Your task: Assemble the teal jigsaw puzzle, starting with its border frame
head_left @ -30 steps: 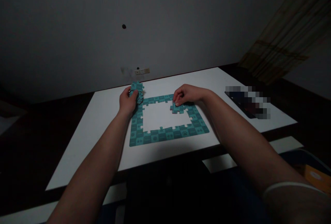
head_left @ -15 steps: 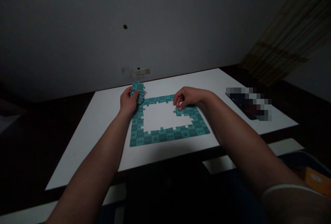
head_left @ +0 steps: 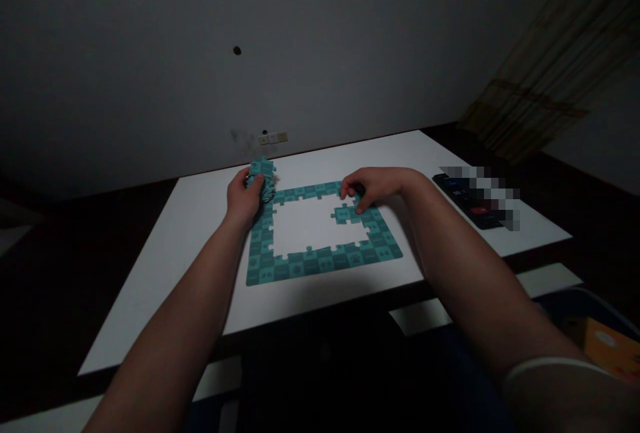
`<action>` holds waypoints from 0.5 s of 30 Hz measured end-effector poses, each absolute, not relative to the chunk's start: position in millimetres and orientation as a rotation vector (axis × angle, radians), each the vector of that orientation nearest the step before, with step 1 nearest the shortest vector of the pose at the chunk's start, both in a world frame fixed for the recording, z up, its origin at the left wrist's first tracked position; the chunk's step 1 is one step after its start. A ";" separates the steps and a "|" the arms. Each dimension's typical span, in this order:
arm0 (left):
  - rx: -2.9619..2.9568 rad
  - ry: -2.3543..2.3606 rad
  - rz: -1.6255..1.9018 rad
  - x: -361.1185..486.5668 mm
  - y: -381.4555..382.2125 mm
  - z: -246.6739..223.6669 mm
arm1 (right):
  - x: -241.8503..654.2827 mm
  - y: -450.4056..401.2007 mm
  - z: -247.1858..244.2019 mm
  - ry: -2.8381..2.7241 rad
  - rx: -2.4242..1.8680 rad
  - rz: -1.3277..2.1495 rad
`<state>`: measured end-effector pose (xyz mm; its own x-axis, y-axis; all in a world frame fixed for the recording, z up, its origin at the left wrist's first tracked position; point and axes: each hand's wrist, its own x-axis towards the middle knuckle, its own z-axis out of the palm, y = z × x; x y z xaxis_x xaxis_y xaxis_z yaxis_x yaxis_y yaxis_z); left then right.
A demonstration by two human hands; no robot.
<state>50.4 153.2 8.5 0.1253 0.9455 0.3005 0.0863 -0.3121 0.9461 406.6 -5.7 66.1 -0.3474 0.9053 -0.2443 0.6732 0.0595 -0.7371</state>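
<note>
A teal checkered puzzle frame (head_left: 320, 264) lies flat on the white table, with an opening of bare tabletop in its middle. Near the opening's upper right, a teal puzzle piece (head_left: 343, 214) juts inward from the frame's right side. My right hand (head_left: 373, 186) is over the frame's upper right part, thumb and fingers apart, the thumb tip beside that piece. At the frame's upper left, my left hand (head_left: 244, 198) is closed around a stack of teal puzzle pieces (head_left: 263, 176), held upright above the table.
The white table (head_left: 165, 266) stands before a grey wall with a socket strip (head_left: 273, 138). A dark phone (head_left: 470, 203), partly pixelated, lies at the table's right. An orange box (head_left: 613, 350) is at the lower right, below table height. A curtain hangs at the upper right.
The fingers of my right hand have spread and lifted off the inward piece, which now shows more fully. My left hand still holds the stack. The whole view has shifted slightly.
</note>
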 end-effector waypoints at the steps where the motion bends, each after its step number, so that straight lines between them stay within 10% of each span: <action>1: 1.568 1.038 1.293 50.5 152.9 8.8 | 406.3 -4.5 64.5 -2.054 -1.596 1.168; 15: 1.575 1.045 1.285 49.0 152.3 11.1 | 389.3 -8.6 74.3 -2.072 -1.618 1.180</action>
<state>49.0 152.3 11.1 0.1307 0.9461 0.2964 0.0972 -0.3098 0.9458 389.3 -8.6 74.3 -0.3462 0.8992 -0.2675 0.6887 0.0500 -0.7233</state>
